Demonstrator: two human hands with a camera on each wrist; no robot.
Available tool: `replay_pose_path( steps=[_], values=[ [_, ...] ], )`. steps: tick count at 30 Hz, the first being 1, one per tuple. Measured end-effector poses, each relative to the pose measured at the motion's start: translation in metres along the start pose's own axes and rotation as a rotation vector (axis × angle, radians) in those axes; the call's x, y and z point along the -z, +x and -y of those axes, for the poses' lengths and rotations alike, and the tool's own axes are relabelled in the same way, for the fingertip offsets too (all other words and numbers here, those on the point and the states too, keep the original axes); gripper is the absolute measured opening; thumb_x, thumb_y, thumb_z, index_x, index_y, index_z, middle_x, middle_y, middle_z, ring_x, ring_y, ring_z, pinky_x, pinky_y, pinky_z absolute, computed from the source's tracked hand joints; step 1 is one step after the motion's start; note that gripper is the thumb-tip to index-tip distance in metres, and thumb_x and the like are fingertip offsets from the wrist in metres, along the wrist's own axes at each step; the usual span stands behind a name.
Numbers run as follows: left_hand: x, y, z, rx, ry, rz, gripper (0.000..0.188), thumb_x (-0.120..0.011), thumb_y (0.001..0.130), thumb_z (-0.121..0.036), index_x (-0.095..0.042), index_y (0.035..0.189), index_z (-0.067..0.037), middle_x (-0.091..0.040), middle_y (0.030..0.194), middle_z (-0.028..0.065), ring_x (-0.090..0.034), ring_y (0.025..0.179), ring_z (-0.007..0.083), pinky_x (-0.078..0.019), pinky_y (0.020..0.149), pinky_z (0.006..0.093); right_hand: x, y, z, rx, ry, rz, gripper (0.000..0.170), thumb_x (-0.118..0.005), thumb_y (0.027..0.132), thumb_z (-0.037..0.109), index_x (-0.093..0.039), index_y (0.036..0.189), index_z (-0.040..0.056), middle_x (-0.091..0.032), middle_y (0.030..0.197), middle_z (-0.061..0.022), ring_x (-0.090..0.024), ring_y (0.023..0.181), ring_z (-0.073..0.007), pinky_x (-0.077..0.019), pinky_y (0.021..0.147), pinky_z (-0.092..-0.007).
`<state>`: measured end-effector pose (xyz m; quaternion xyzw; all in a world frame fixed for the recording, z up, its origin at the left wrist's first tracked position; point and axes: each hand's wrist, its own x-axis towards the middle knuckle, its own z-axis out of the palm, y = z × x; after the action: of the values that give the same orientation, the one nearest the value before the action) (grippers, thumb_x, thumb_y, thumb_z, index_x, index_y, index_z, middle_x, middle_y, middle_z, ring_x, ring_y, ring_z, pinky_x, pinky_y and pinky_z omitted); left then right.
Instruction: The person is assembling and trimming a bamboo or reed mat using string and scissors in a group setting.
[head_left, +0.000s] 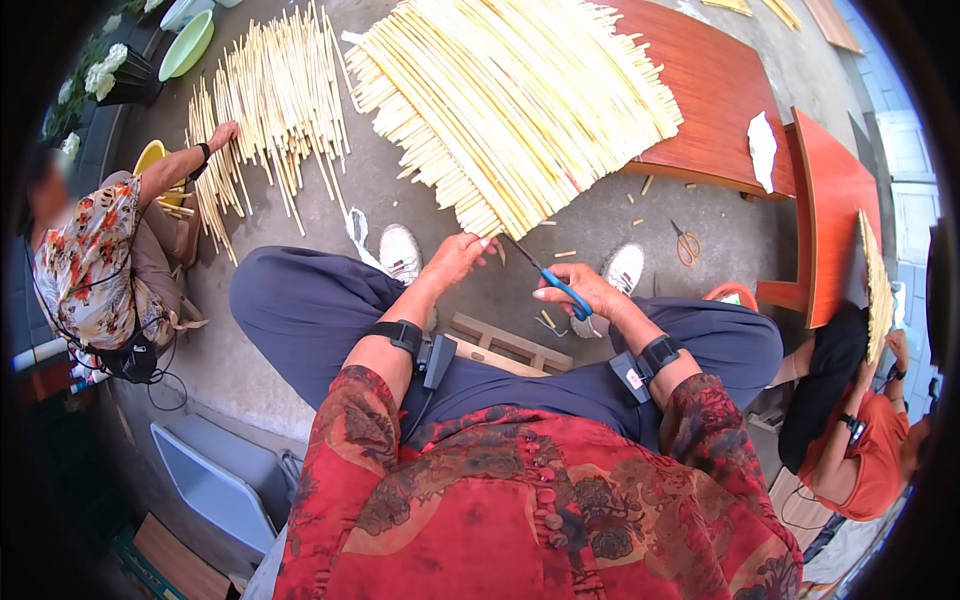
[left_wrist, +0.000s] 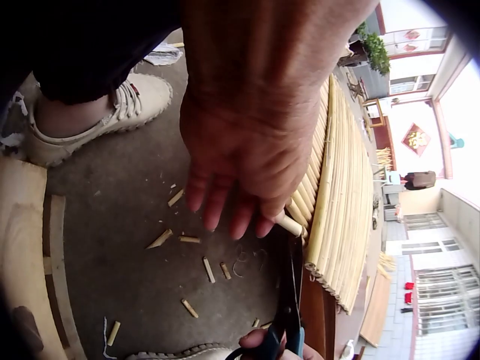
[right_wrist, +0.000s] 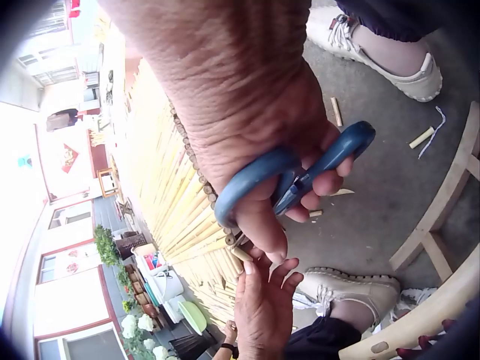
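Concrete floor (head_left: 218, 305) below, scattered with short stalk offcuts (left_wrist: 189, 307); red-brown wooden table (head_left: 725, 95) beyond, bearing large stalk mat (head_left: 520, 110), near corner overhanging table edge. Left hand (head_left: 455, 263): pinching one projecting stalk end (right_wrist: 241, 253) at that corner. Right hand (head_left: 592, 288): holding blue-handled scissors (head_left: 566, 292), thumb through one loop, blades at or just beside same stalk; actual contact not possible to tell. Judged step: trimming projecting end level with mat border. For a good cut, probably best: steady stalk lightly without tugging, set blades square to it and close to border, clear of neighbouring stalks; bite near pivot rather than tips; keep left hand off cutting line.
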<state>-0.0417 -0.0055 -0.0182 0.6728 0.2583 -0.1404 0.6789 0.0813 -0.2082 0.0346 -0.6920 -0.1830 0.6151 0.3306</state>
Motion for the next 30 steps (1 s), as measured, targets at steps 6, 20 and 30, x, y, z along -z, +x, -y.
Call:
replay_pose_path(
  steps=[6, 20, 30],
  values=[
    [0.002, 0.002, 0.002, 0.007, -0.072, -0.015, 0.032, -0.043, 0.086, -0.029, -0.054, 0.103, -0.004, -0.059, 0.093, 0.0026, -0.053, 0.074, 0.0110, -0.0415, 0.062, 0.0232, -0.002, 0.013, -0.014, 0.095, -0.014, -0.060, 0.027, -0.068, 0.069, 0.024, -0.055, 0.080, 0.0032, -0.052, 0.057, -0.0024, -0.045, 0.046, -0.0087, -0.0371, 0.042, -0.0238],
    [-0.009, 0.005, 0.004, -0.016, -0.505, -0.160, 0.014, -0.060, 0.075, -0.009, -0.055, 0.086, -0.001, -0.056, 0.075, 0.0047, -0.051, 0.060, 0.0097, -0.0427, 0.055, 0.0227, -0.021, -0.009, -0.002, 0.218, -0.493, -0.332, 0.031, -0.066, 0.068, 0.028, -0.053, 0.084, 0.0040, -0.056, 0.061, -0.0158, -0.057, 0.056, -0.0283, -0.0446, 0.053, -0.0354],
    [-0.002, 0.003, 0.000, -0.008, -0.494, -0.173, 0.013, -0.061, 0.074, -0.006, -0.055, 0.084, 0.000, -0.054, 0.070, 0.0036, -0.049, 0.057, 0.0096, -0.0417, 0.055, 0.0232, -0.005, -0.007, -0.002, -0.022, 0.231, 0.060, 0.036, -0.067, 0.069, 0.039, -0.051, 0.076, 0.0080, -0.044, 0.055, 0.0027, -0.043, 0.044, -0.0054, -0.0341, 0.040, -0.0192]
  ],
)
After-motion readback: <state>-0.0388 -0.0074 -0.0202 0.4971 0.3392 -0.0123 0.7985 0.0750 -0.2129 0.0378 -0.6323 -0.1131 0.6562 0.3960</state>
